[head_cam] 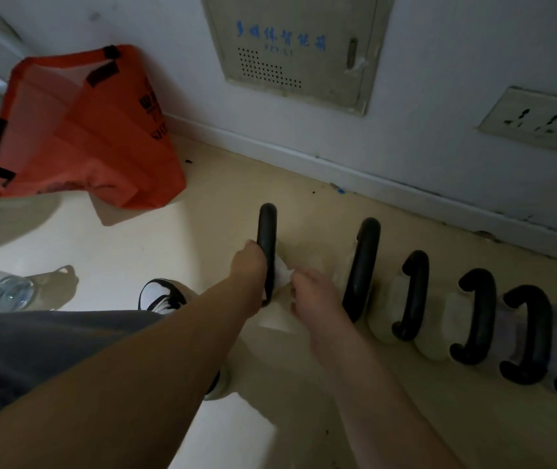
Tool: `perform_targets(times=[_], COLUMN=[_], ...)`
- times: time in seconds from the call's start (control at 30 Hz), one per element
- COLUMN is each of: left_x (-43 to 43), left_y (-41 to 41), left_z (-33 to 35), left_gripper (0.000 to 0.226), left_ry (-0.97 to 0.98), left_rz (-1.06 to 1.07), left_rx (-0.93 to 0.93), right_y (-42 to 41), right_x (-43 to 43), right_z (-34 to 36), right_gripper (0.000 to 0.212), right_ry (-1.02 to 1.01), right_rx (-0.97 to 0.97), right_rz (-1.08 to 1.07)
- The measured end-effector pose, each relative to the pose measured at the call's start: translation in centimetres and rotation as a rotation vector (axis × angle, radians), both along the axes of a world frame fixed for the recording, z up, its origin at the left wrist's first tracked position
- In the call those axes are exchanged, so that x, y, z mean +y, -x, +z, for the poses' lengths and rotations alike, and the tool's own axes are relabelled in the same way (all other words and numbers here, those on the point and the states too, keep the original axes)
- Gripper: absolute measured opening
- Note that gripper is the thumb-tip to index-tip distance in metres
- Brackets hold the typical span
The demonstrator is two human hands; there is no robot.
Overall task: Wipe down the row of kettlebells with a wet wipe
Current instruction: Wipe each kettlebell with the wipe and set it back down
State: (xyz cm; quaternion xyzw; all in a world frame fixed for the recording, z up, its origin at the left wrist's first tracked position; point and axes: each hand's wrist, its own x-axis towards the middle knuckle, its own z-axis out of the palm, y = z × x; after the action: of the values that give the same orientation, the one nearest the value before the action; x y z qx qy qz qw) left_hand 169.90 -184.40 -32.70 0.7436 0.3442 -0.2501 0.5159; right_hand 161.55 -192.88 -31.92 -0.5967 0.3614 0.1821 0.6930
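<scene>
Kettlebells (414, 296) with pale bodies and black handles stand side by side in a row on the floor (175, 238), running along the foot of a white wall (422, 106) and off towards the right edge of the view. The left hand (248, 265) is clenched round the black handle (266, 225) of the leftmost kettlebell (278, 321), fingers wrapped over its lower half. Just to its right, the right hand (314, 294) grasps a crumpled white wet wipe (283, 274), holding it against the inner side of that same handle, so the wipe sits between the two hands. The next kettlebell (363, 265) is close beside the right wrist. An orange bag (80, 130) leans against the wall well to the left, a clear plastic bottle (6, 291) lies near the left edge, and a black-and-white shoe (162, 294) shows beneath the left forearm. A vented metal panel (297, 45) and a socket plate (541, 120) are set in the wall.
</scene>
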Motion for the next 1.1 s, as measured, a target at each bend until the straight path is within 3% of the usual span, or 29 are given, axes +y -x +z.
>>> perform_targets(times=[0.07, 0.17, 0.23, 0.33, 0.5, 0.7, 0.83, 0.93, 1.0, 1.07, 1.1], left_x=[-0.8, -1.4, -1.8, -3.2, -3.6, -2.9, -0.4, 4.1, 6.8, 7.2, 6.5], left_y=[2.7, 7.5, 10.1, 13.7, 18.4, 22.3, 21.9, 19.2, 17.4, 16.1, 15.7], left_z=[0.5, 0.9, -0.1, -0.3, 0.0, 0.2, -1.0, -0.6, -0.2, 0.4, 0.4], left_gripper=[0.038, 0.061, 0.044, 0.036, 0.044, 0.044, 0.050, 0.056, 0.053, 0.049, 0.046], left_ry=[0.072, 0.146, 0.122, 0.160, 0.269, 0.400, 0.432, 0.240, 0.091, -0.032, -0.140], left_rz=[0.091, 0.176, 0.184, 0.219, 0.249, 0.164, 0.251, 0.329, 0.318, 0.171, -0.009], left_rx=[0.019, 0.051, 0.058, 0.069, 0.160, 0.224, 0.244, 0.185, 0.040, -0.163, -0.283], right_y=[1.0, 2.9, 4.3, 6.6, 10.1, 12.1, 12.3, 12.5, 13.3, 14.2, 14.6], right_x=[-0.5, -1.5, -1.6, -1.8, -2.1, -1.1, -1.1, -1.1, -1.3, -1.6, -1.8], right_z=[0.0, -0.2, -0.2, 0.0, 0.3, -0.3, 0.8, 0.9, 0.7, 0.5, 0.2], right_gripper=[0.016, 0.013, 0.016, 0.026, 0.033, 0.056, 0.052, 0.056, 0.059, 0.052, 0.047], right_ry=[0.040, 0.114, 0.121, 0.089, 0.091, 0.241, 0.346, 0.403, 0.367, 0.339, 0.321], right_rx=[-0.029, -0.034, 0.019, 0.082, 0.141, 0.179, 0.144, 0.116, 0.151, 0.204, 0.221], right_rz=[0.051, 0.170, 0.236, 0.280, 0.231, 0.501, 0.563, 0.579, 0.516, 0.450, 0.427])
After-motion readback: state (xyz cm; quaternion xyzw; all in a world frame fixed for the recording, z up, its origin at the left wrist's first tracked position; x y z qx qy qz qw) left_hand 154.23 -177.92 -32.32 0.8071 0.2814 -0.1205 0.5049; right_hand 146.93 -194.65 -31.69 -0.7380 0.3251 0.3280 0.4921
